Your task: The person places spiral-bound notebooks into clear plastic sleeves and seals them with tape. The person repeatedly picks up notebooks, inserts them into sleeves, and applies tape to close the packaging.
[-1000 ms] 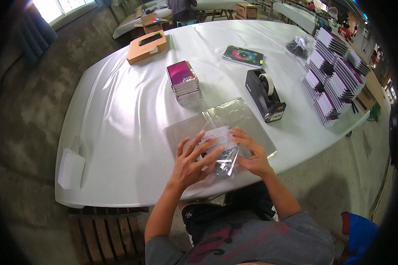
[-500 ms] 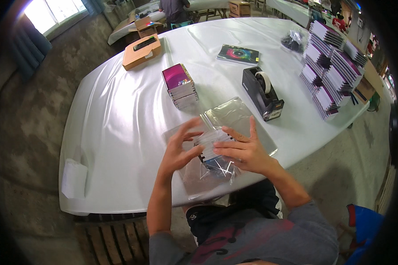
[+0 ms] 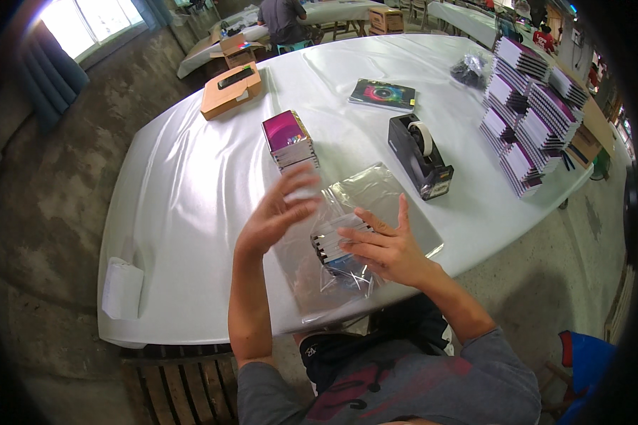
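white table (image 3: 191, 212) edge: right hand (image 3: 386, 244) flat on bagged booklets (image 3: 337, 241), left hand (image 3: 276, 212) seemingly empty, spread.

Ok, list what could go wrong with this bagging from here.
1. Only the right hand presses on the small stack of booklets in the clear plastic bag; the left hand is lifted off, so the stack may slide apart.
2. The bag's loose end lies by the near table edge and could slip off.
3. The tape dispenser stands close and could snag the plastic.
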Tool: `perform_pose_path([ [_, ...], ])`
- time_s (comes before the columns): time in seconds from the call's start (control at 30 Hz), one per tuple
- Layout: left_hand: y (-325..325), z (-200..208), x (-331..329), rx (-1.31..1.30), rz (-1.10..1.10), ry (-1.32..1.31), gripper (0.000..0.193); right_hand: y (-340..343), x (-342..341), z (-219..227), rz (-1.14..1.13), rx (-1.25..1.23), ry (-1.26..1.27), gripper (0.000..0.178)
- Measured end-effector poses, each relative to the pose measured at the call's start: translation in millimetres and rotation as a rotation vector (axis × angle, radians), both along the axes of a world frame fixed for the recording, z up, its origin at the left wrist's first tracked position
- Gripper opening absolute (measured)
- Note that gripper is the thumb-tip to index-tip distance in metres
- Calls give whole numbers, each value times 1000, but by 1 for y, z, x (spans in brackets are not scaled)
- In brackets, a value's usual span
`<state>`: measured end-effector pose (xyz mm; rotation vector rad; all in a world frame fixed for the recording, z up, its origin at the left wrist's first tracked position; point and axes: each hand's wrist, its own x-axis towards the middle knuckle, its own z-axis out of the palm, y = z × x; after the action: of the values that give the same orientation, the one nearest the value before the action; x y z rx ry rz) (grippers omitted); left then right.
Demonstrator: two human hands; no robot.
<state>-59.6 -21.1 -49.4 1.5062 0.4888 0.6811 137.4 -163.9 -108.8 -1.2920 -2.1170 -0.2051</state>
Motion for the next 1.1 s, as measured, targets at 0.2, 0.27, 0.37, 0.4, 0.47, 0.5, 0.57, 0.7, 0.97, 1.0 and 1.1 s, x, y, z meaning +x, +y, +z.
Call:
perform_pose_path([
  [0.2, 5, -27, 12, 58, -117, 231, 34, -1, -2, 2, 14, -17, 21, 22],
  [0.27, 6, -24, 17, 56, -62, 222, 25, -1, -1, 4, 14, -29, 9, 22],
  [0.37, 13, -14, 18, 58, -15, 276, 23, -1, -2, 5, 15, -37, -4, 23],
  [0.4, 13, -13, 18, 87, 95, 222, 24, -1, -1, 5, 13, -36, -4, 23],
  [0.47, 11, -11, 17, 146, 320, 110, 26, -1, -2, 7, 14, -60, 6, 30],
  [0.5, -2, 4, 20, 343, 444, 9, 28, -3, 0, 7, 2, -76, 14, 34],
  [0.57, -15, 10, 13, 690, 516, -191, 29, -4, 1, 9, 8, -113, 28, 33],
  [0.7, -50, 0, -12, 1291, 146, 283, 30, -6, 3, 8, -4, -147, 43, 38],
  [0.97, -57, -34, -30, 1130, 81, 512, 53, -1, 58, 29, 109, -307, 461, 60],
  [1.0, -57, -33, -31, 1115, 83, 521, 55, 4, 81, 30, -50, -292, 631, 56],
  [1.1, -57, -33, -27, 1123, 86, 525, 59, 21, 155, 25, -730, -295, 660, 49],
])
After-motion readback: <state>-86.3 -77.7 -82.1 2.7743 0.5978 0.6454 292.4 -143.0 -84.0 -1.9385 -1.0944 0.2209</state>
